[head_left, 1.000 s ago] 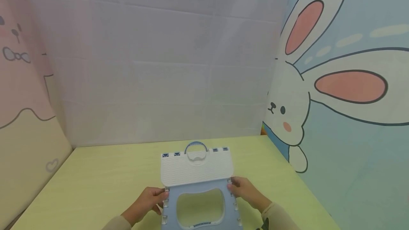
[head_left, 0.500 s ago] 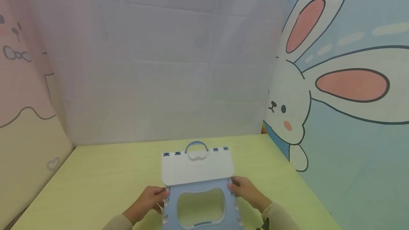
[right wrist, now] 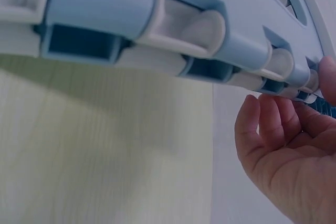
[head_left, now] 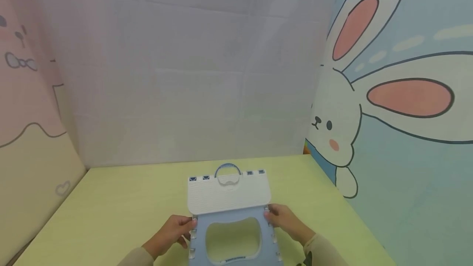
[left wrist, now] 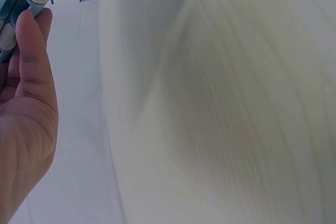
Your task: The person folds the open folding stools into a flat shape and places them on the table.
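Observation:
A folding step stool (head_left: 229,197), with a white textured top and a blue arched handle (head_left: 227,166), is held with its handle end toward the far side. Its light blue leg panel (head_left: 200,239) has a large opening in the middle and hinge knuckles along both sides. My left hand (head_left: 168,235) grips the left edge, thumb on the near face. On the right edge, my right hand (head_left: 290,223) pinches it the same way. The right wrist view shows the blue and white hinges (right wrist: 191,30) close up, with that hand's fingers (right wrist: 270,124) behind the edge.
A pale yellow wood-grain table (head_left: 129,200) lies below the stool. White sheeting (head_left: 192,73) hangs at the back. A rabbit-print sheet (head_left: 414,175) stands to the right and a pink and cream print (head_left: 33,106) to the left.
The head view has shifted very slightly. Both hands keep the same hold, and the stool stays in nearly the same place.

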